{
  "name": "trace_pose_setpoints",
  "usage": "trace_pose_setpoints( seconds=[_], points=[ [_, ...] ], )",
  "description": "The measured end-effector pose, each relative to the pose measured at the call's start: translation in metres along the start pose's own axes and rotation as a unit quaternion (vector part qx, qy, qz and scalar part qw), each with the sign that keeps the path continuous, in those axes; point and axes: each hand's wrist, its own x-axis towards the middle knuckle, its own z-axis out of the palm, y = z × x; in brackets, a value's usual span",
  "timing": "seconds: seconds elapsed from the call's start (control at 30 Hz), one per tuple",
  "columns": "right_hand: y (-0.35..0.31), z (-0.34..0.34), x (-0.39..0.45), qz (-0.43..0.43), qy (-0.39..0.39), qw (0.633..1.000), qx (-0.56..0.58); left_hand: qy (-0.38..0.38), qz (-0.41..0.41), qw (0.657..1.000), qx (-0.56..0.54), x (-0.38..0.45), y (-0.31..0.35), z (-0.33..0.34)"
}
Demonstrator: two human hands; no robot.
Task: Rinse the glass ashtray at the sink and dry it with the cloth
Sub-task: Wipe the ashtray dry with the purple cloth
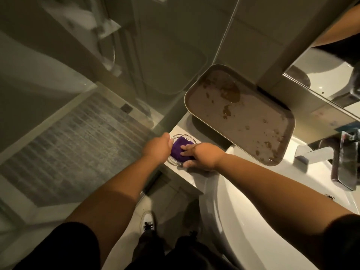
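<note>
The clear glass ashtray [178, 137] rests on the white counter's left end, beside the sink. A folded purple cloth [178, 150] lies inside it. My left hand [156, 149] grips the ashtray's left rim. My right hand [200, 155] presses its fingers on the cloth, with the thumb under the ashtray's near edge.
A brown tray [253, 121] stained with dark spots leans over the counter behind the ashtray. The white basin [233, 211] curves at the right, with a chrome tap [319, 152] and a mirror [331, 75] beyond. A glass shower screen [97, 94] stands on the left.
</note>
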Motion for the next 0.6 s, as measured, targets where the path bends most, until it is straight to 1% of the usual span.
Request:
trace_pose_setpoints(
  seconds=[0.07, 0.17, 0.27, 0.33, 0.4, 0.47, 0.53, 0.6],
  points=[
    [-0.004, 0.003, -0.001, 0.014, 0.009, 1.000, 0.001, 0.001, 0.006, 1.000, 0.027, -0.001, 0.002, 0.001],
    [-0.013, 0.010, -0.004, 0.031, 0.043, 0.999, -0.011, 0.008, 0.003, 0.999, 0.030, -0.005, 0.007, 0.002],
    [-0.023, 0.025, -0.003, 0.060, 0.054, 0.996, -0.033, 0.024, -0.017, 0.999, 0.029, -0.014, 0.011, 0.008],
    [-0.031, 0.034, -0.001, 0.087, 0.070, 0.994, -0.015, 0.034, -0.040, 0.998, 0.023, -0.022, 0.013, 0.014],
    [-0.035, 0.038, 0.001, 0.098, 0.081, 0.992, -0.006, 0.042, -0.070, 0.997, 0.004, -0.030, 0.013, 0.021],
    [-0.035, 0.041, 0.003, 0.092, 0.082, 0.992, -0.020, 0.047, -0.091, 0.994, -0.040, -0.035, 0.009, 0.026],
    [-0.032, 0.042, 0.004, 0.083, 0.085, 0.992, -0.038, 0.043, -0.090, 0.991, -0.095, -0.035, 0.004, 0.026],
    [-0.027, 0.041, 0.004, 0.062, 0.085, 0.993, -0.058, 0.028, -0.069, 0.992, -0.105, -0.030, 0.001, 0.020]
  ],
)
